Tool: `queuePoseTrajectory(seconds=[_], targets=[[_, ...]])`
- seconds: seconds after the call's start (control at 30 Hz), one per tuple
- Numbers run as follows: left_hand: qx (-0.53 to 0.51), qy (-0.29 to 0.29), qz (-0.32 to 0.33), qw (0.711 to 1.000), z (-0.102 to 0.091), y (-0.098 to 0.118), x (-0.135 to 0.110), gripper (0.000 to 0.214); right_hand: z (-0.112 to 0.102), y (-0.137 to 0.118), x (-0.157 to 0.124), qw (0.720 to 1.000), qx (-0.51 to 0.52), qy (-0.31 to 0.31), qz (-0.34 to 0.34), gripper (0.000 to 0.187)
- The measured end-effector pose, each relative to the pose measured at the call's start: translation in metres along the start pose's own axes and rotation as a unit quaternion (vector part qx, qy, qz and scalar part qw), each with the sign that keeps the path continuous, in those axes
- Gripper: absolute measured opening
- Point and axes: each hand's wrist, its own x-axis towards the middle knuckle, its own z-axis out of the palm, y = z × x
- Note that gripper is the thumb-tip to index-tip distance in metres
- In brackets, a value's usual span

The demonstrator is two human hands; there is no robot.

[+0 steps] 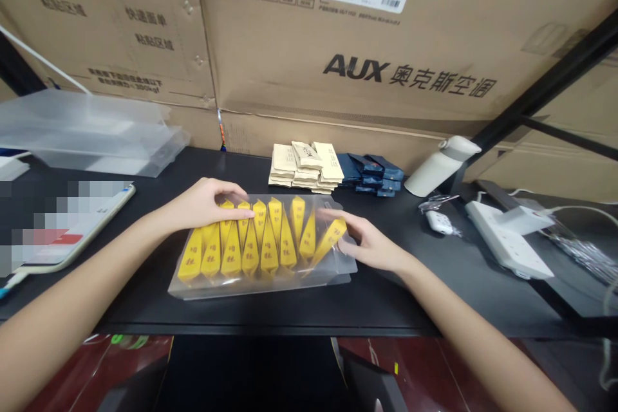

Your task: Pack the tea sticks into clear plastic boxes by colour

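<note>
A clear plastic box (pixel 207 294) lies on the black desk, packed with slim yellow packets (pixel 269 251) in two rows, printed with dark characters. At its back left, my left hand (pixel 215 205) grips the rim, thumb over the tops of the rear packets and fingers bent behind. My right hand (pixel 369 243) is at the box's right end, closed around a tilted yellow packet (pixel 329 239) that leans right. Part of its fingers is hidden behind that packet. A clear end flap (pixel 348 265) sticks out below this hand.
Behind the box are stacked cream packets (pixel 305 164) and dark blue packets (pixel 371 172). A white bottle (pixel 440 167), a white earphone case (pixel 440 223) and a power strip (pixel 509 241) stand right. Left are clear plastic boxes (pixel 96 132) and a tablet (pixel 72 232). Large cartons (pixel 290 51) close off the back.
</note>
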Motion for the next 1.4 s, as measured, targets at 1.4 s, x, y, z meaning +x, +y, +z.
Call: queuePoseTrajectory(seconds=[1.4], targets=[[-0.014,0.028,0.014,0.999,0.015,0.019,-0.007,0.042,0.02,0.006,0.017,0.95,0.179,0.191,0.17,0.038]])
